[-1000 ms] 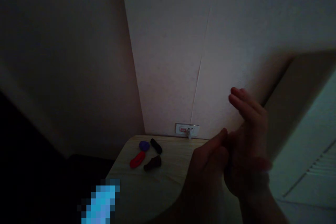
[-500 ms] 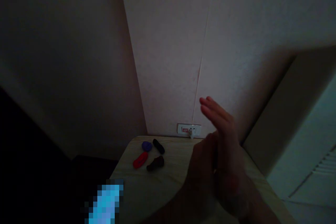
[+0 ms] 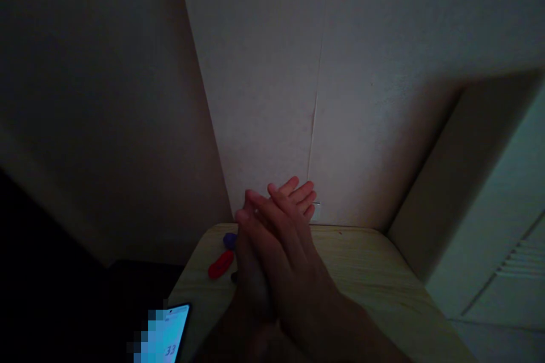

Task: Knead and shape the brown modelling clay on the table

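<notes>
We are holding right hand (image 3: 293, 266) across left hand (image 3: 250, 258), fingers extended; whether palms are gripping anything, we cannot tell. Red piece (image 3: 221, 265), purple piece (image 3: 230, 241) are lying untouched on desk (image 3: 361, 272); palm work is looking unfinished.

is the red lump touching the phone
Apart: the head view shows a strip of bare tabletop between the red lump and the upper right corner of the phone
</notes>
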`<state>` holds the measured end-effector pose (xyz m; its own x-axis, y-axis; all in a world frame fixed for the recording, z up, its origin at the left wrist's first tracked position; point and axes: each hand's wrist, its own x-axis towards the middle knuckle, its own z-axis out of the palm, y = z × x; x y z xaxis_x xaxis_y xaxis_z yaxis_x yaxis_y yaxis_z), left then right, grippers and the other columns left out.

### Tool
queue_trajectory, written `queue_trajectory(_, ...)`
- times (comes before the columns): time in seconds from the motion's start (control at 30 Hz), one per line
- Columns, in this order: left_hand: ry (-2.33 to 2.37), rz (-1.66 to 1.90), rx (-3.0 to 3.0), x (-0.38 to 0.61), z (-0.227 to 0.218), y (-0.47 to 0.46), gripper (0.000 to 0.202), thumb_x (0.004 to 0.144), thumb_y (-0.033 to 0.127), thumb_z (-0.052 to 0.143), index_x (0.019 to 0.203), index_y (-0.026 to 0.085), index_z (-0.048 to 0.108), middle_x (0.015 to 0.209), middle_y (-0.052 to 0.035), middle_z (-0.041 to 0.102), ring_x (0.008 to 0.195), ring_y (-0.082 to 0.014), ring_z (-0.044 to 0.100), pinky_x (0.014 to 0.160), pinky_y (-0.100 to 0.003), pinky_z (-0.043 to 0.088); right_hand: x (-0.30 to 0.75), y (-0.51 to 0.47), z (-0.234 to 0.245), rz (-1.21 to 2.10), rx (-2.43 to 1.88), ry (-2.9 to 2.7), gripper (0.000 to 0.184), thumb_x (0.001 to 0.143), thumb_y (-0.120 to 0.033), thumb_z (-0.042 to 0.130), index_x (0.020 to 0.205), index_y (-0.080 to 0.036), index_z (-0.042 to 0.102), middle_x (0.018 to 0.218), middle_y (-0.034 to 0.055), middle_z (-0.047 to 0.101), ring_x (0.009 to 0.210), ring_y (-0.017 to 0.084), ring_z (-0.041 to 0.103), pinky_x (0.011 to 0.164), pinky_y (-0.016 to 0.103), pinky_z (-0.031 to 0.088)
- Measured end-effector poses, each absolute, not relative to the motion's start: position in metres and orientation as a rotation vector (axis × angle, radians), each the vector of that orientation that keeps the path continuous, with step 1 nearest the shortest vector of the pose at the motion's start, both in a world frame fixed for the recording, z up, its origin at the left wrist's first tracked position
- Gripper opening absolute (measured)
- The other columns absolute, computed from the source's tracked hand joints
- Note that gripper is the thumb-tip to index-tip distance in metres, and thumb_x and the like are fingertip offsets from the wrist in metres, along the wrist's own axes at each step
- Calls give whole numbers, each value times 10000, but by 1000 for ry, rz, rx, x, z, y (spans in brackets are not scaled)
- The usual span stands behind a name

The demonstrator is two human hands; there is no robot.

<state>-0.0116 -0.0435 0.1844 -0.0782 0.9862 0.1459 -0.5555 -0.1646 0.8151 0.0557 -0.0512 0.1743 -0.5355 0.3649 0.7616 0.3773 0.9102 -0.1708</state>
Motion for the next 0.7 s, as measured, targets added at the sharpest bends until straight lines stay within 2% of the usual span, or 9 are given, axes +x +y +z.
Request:
queue_trajectory(0.07,798,1591,974,5,176,-47,442,929,505,573,1349,385,639,1490,12,589,1613,-281,160,1286,-514,276,57,-54,176,-52,-546,-2128,827,971,-697,470,1641,-262,255,1689,100,342,1586,373,252,1255,587,332)
queue_trajectory(0.17,695,1414,1219,22,172,-58,397,940,518,537,1272,374,700,1322,-17,701,1514,-347,380,1227,-546,356,74,-53,185,-82,-609,-1947,717,1007,-704,343,1613,-321,318,1648,69,404,1548,380,339,1238,614,348)
queue_trajectory(0.23,601,1276,1288,23,173,-63,410,937,557,526,1146,301,767,1183,-64,757,1330,-385,568,1131,-544,452,91,-48,192,-100,-639,-1876,763,1012,-727,162,1601,-284,359,1640,85,397,1546,400,328,1244,673,289)
queue_trajectory(0.3,544,1217,1194,19,174,-66,472,948,581,517,1082,214,782,1109,-103,774,1181,-368,656,1071,-515,494,106,-39,197,-148,-650,-1762,747,1020,-708,159,1585,-281,396,1639,84,388,1547,398,319,1260,679,235)
queue_trajectory(0.33,517,1218,1100,16,176,-67,494,962,577,511,1091,181,776,1111,-115,773,1168,-353,666,1076,-496,490,111,-35,198,-159,-663,-1761,744,1020,-707,171,1587,-281,394,1645,83,375,1556,391,297,1267,671,217)
queue_trajectory(0.43,388,1251,850,7,184,-69,495,1002,531,495,1188,147,747,1245,-125,739,1331,-321,589,1185,-447,399,116,-22,194,-179,-728,-1865,703,1036,-654,240,1604,-254,349,1667,110,326,1580,365,231,1264,659,202)
queue_trajectory(0.53,317,1304,788,-5,197,-69,528,1011,541,461,1209,145,748,1327,-137,705,1440,-322,493,1241,-451,331,105,-17,184,-137,-747,-1972,677,1057,-592,261,1612,-206,297,1671,162,303,1591,346,203,1248,660,223)
queue_trajectory(0.63,361,1382,738,-18,204,-64,566,997,574,451,1256,152,725,1368,-132,680,1491,-331,431,1252,-491,317,87,-20,177,-48,-681,-2023,740,1045,-636,249,1617,-167,256,1666,191,310,1596,345,194,1261,663,195)
queue_trajectory(0.7,410,1443,703,-22,201,-58,568,986,602,445,1281,195,708,1399,-95,660,1529,-318,376,1265,-509,297,77,-27,175,-22,-614,-2057,783,1029,-661,243,1630,-160,213,1672,189,308,1599,353,192,1274,676,140)
